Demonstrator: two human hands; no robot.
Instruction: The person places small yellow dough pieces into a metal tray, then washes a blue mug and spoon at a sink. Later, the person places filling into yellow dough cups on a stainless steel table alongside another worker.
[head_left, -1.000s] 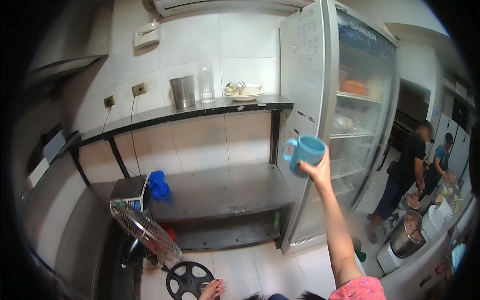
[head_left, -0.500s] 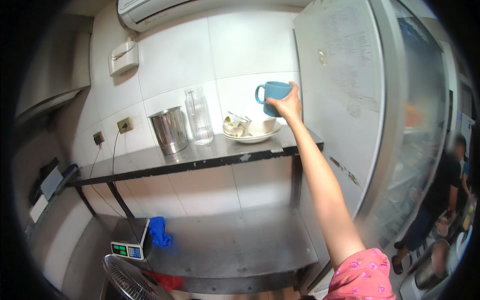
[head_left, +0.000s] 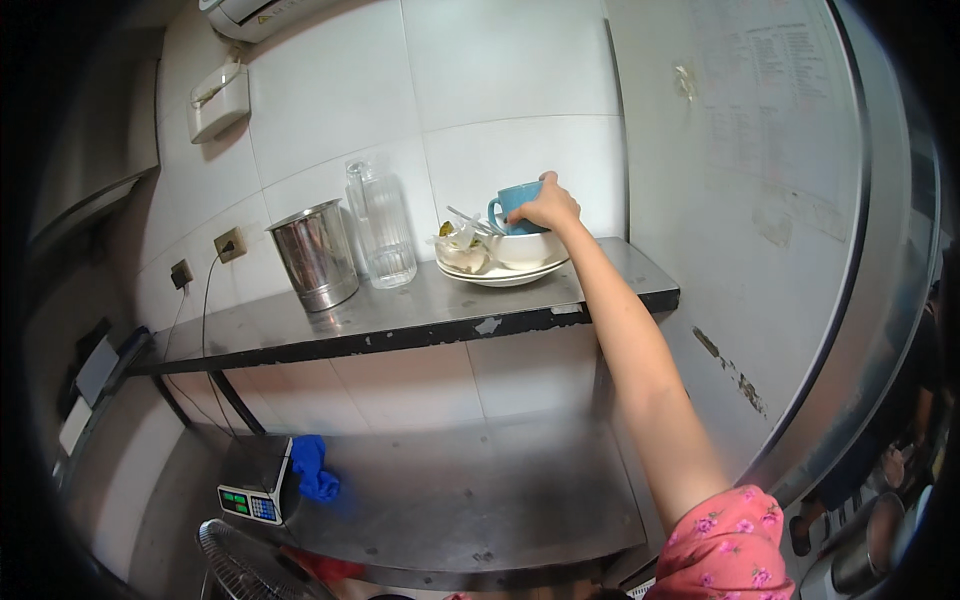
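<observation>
My right hand (head_left: 549, 206) is closed round a blue mug (head_left: 517, 194), its handle pointing left. The mug is at the white bowl (head_left: 522, 250), its lower part hidden behind the bowl's rim or inside it; I cannot tell which. Beneath the bowl lie stacked white plates (head_left: 497, 278). Left of the bowl, on the plates, sits a crumpled clear plastic bag (head_left: 462, 253) with food scraps, and cutlery (head_left: 470, 219) leans beside it. My left hand is out of the picture.
On the steel shelf (head_left: 400, 312) stand a glass pitcher (head_left: 382, 225) and a steel container (head_left: 316, 257). Below, a digital scale (head_left: 255, 485) and a blue cloth (head_left: 314, 470) rest on a counter. A fan (head_left: 235, 560) is at the lower left, and a tall cabinet (head_left: 730, 230) borders the right.
My right hand has lowered the blue mug from above the shelf to the bowl on the plates. The view has shifted, bringing the cabinet nearer and hiding more of the person at right.
</observation>
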